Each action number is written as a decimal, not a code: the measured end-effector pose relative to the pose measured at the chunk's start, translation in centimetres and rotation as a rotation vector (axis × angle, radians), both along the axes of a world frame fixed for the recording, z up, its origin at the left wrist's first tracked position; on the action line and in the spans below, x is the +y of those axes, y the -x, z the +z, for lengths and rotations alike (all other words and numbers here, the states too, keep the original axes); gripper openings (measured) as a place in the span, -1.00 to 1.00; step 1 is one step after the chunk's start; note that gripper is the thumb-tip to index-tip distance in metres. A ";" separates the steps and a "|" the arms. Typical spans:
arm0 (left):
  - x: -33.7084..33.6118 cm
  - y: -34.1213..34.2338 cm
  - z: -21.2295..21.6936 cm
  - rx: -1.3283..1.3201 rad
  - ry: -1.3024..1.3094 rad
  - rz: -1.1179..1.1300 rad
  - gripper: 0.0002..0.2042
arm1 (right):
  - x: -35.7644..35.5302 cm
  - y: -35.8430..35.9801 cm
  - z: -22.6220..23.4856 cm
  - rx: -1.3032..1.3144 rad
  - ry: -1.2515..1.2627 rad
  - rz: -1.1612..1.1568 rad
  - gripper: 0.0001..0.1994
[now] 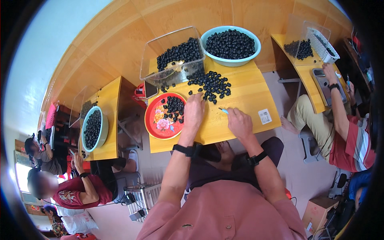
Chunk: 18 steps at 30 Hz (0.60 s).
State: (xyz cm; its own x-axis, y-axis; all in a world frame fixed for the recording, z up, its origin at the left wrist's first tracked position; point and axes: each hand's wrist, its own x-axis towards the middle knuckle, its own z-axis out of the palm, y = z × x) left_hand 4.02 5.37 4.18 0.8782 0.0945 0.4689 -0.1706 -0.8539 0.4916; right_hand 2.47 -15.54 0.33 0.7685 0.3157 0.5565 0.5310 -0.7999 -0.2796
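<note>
Small black round pieces [216,84] lie loose in a heap on the yellow wooden table [246,94]. My left hand [194,111] reaches to the heap's near left edge, its fingers drawn together; whatever they hold is hidden. Between the fingers of my right hand [240,123] is a small tool with a light blue handle [225,111], its thin tip pointing left toward my left hand. Beside my left hand sits a round red flowered tray [149,122], with more black pieces on its right part.
Behind the heap stand a clear plastic bin [149,71] and a light blue bowl [232,62], both holding black pieces. A white label [264,116] is on the table's right side. Other people work at tables [109,120] to the left and right.
</note>
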 end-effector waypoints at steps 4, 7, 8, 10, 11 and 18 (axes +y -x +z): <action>-0.1 -2.0 -2.5 0.105 -0.088 0.043 -0.79 | 0.1 0.0 -0.2 -0.002 0.003 0.013 -0.95; -0.5 -1.8 -2.4 0.087 -0.079 0.057 -0.82 | -0.1 0.0 -0.4 -0.027 -0.017 0.018 -0.95; -0.8 -1.6 -2.2 0.120 -0.025 0.054 -0.83 | -0.3 0.0 -0.6 -0.024 -0.016 0.011 -0.95; -0.7 -0.9 -2.4 0.139 0.055 0.068 -0.82 | -0.1 0.1 -0.4 -0.042 -0.024 0.013 -0.95; -0.7 -0.5 -2.6 0.159 0.136 0.083 -0.81 | -0.1 0.1 -0.3 -0.040 -0.024 0.014 -0.95; -3.8 4.0 -2.8 0.156 0.524 0.030 -0.81 | -0.2 0.1 0.1 0.010 0.011 -0.035 -0.94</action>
State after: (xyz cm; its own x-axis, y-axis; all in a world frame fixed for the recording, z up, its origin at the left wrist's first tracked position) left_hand 0.05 1.53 1.42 0.9269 0.3063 0.2168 -0.0412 -0.4911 0.8701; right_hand 2.37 -15.70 0.40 0.7851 0.2943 0.5450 0.4994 -0.8212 -0.2760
